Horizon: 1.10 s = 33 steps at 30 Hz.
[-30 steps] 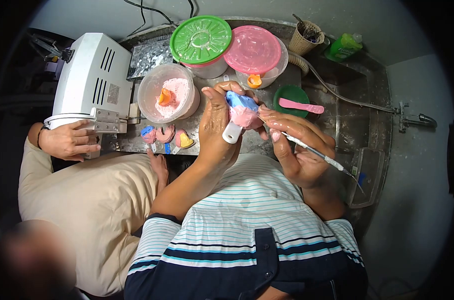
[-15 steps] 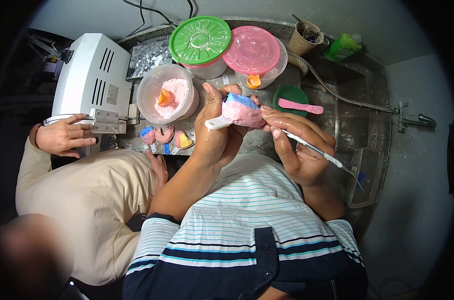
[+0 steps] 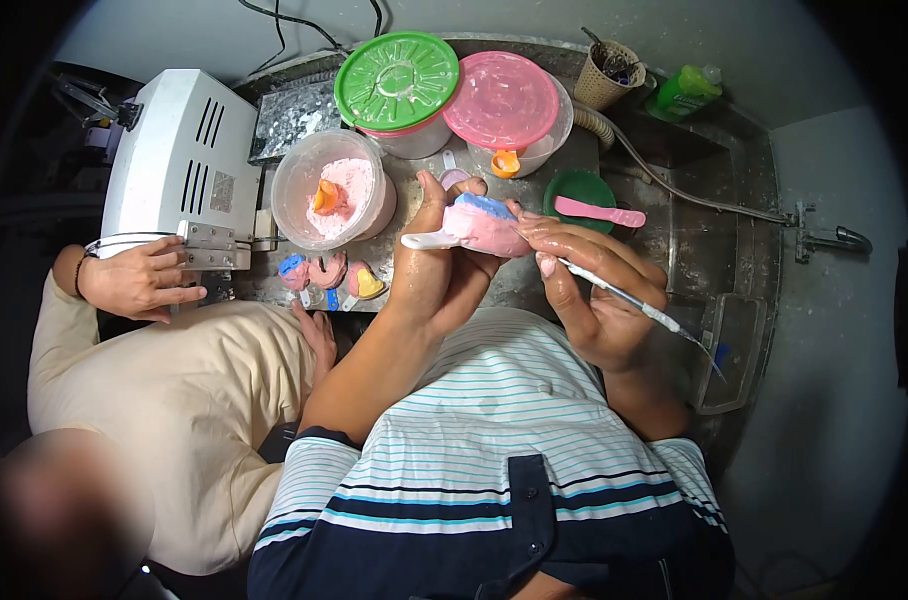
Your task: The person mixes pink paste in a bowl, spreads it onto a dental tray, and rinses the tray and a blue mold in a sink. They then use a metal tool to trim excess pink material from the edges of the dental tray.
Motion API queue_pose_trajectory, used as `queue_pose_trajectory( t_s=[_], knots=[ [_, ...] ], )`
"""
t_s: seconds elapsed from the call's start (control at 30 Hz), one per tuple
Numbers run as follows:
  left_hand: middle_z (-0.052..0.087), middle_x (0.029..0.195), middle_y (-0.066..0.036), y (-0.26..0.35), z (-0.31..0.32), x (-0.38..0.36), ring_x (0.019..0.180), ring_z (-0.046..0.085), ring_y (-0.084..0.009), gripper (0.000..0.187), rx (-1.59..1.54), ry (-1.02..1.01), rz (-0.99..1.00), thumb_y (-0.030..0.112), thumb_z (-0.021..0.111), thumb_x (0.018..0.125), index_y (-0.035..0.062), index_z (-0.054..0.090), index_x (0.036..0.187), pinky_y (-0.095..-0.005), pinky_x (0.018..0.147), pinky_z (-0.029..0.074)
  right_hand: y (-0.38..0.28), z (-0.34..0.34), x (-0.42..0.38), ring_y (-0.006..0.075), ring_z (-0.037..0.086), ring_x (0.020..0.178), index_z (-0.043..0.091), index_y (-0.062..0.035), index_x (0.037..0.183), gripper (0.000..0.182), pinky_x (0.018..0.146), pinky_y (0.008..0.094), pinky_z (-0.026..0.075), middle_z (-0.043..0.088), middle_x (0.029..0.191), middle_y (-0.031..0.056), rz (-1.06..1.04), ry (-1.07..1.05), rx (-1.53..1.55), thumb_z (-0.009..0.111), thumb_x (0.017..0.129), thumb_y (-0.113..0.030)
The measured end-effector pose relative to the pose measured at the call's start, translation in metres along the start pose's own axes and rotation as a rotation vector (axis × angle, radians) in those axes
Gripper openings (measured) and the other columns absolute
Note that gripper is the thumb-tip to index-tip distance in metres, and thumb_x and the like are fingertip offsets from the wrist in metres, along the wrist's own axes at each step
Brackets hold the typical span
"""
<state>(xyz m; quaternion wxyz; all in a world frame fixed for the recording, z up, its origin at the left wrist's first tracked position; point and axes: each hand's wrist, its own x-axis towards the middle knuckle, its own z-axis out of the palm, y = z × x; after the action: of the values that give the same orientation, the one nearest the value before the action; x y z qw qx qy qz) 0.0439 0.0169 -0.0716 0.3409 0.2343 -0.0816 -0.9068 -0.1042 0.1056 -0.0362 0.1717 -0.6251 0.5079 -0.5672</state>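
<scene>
My left hand point(image 3: 429, 270) is closed around a lump of pink material point(image 3: 486, 232) with a blue part point(image 3: 486, 206) on top. A white handle point(image 3: 429, 240) sticks out of the lump to the left. My right hand point(image 3: 604, 285) pinches a thin tool point(image 3: 634, 303) with a white-smeared grip; its near tip meets the right side of the lump, partly hidden by my fingers. Behind my hands, a clear tub point(image 3: 349, 190) holds pink powder and an orange scoop point(image 3: 326, 197). Several small pink pieces point(image 3: 328, 271) with blue or yellow parts lie left of my left forearm.
Green-lidded point(image 3: 397, 80) and pink-lidded tubs point(image 3: 502, 98) stand at the back. A green bowl point(image 3: 579, 190) with a pink spatula point(image 3: 601, 212) is right, near a faucet point(image 3: 839, 241). A person in beige point(image 3: 184, 400) sits left, one hand at a white machine point(image 3: 179, 150).
The lump in my left hand has tilted slightly, its handle now nearly level. The other person's hand by the machine has shifted a little to the right.
</scene>
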Motion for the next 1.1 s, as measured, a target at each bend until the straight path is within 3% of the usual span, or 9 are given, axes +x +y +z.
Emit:
queue_pose_trajectory(
  t_s=[0.6,0.67,0.9,1.1],
  knots=[
    [0.060,0.102,-0.014,0.002,-0.011,0.000,0.104,0.060,-0.0294,0.050,-0.178,0.000,-0.088,0.053,0.045,0.097,0.0039,0.055,0.103,-0.0482,0.095,0.050,0.005,0.001,-0.007,0.0263,0.071,0.093,0.069,0.0050,0.099,0.017,0.084,0.0338,0.056,0.071,0.099,0.0178,-0.011,0.007,-0.046,0.066,0.083,0.004],
    [0.060,0.102,-0.015,0.002,-0.010,0.001,0.103,0.061,-0.0303,0.048,-0.168,0.021,-0.098,0.050,0.046,0.097,0.0032,0.055,0.103,-0.0479,0.094,0.051,0.001,0.000,-0.008,0.0275,0.070,0.095,0.066,0.0076,0.098,0.014,0.086,0.0343,0.055,0.070,0.100,0.0200,0.032,-0.030,-0.035,0.061,0.085,0.007],
    [0.061,0.102,-0.017,0.005,-0.014,0.002,0.101,0.062,-0.0313,0.047,-0.195,0.049,-0.123,0.048,0.046,0.098,0.0028,0.055,0.105,-0.0487,0.094,0.052,0.004,-0.002,-0.010,0.0265,0.070,0.094,0.066,0.0075,0.098,0.015,0.084,0.0335,0.056,0.071,0.099,0.0196,0.020,-0.037,0.003,0.061,0.085,0.007],
    [0.061,0.108,-0.021,0.001,-0.009,0.001,0.106,0.062,-0.0341,0.052,-0.200,0.033,-0.189,0.048,0.040,0.101,-0.0016,0.054,0.105,-0.0488,0.097,0.051,0.009,-0.001,-0.013,0.0320,0.070,0.095,0.067,0.0083,0.097,0.016,0.088,0.0399,0.055,0.070,0.098,0.0224,-0.062,-0.046,0.005,0.061,0.083,0.008]
  ],
)
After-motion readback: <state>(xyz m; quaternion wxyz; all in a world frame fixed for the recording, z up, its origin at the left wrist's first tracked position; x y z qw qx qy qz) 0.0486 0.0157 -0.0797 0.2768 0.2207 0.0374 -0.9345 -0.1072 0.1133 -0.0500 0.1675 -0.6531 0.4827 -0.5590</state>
